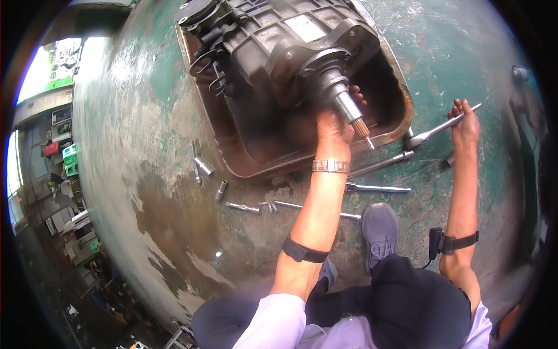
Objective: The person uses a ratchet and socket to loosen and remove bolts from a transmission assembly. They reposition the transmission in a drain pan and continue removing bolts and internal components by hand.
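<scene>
A grey metal gearbox (256, 52) rests in a rusty brown tray (232, 166) at the top of the view. From its near end a shiny splined shaft (347, 104) juts toward me. My left hand (334, 125) reaches under this shaft, its fingertips curling up on the far right side; part of the hand is hidden behind the metal. Off to the right, my right hand (465, 125) is closed round the handle of a ratchet wrench (433, 132), whose head points left toward the tray's corner.
On the floor below the tray lie a ratchet (381, 188), a long bar (381, 164), a thin extension bar (317, 209) and several sockets (221, 191). My shoe (380, 232) is close to them. Cluttered shelves (64, 192) line the far left.
</scene>
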`<state>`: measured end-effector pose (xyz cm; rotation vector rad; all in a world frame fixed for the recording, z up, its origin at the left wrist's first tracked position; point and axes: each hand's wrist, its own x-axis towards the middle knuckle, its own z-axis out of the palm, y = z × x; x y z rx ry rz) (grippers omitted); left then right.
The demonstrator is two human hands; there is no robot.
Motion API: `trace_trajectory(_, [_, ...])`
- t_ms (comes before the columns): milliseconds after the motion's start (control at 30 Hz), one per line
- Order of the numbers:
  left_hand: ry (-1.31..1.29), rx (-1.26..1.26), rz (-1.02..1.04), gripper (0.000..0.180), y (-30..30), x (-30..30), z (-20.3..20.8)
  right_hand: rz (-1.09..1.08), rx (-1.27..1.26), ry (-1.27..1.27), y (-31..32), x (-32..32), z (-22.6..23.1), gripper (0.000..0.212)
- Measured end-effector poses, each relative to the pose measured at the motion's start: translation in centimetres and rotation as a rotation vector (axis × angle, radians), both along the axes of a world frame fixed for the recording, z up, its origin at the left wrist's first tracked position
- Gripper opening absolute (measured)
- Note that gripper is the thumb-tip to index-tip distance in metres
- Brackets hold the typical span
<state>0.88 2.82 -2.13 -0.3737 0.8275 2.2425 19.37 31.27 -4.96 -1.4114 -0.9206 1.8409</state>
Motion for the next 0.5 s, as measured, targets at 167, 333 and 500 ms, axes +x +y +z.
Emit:
trace_trajectory(167, [-0.081,0.153,-0.089,0.025,-0.4,-0.3,0.2,0.009,0.009,-0.042,0.3,0.1,-0.4,0.032])
trace_trajectory(333, [-0.081,0.216,-0.007,0.029,-0.2,0.1,-0.5,0.025,0.030,-0.093,0.2,0.4,-0.5,0.036])
trace_trajectory(500, [-0.091,0.111,0.036,0.027,-0.6,0.0,-1.0,0.025,0.037,-0.093,0.1,0.7,-0.5,0.036])
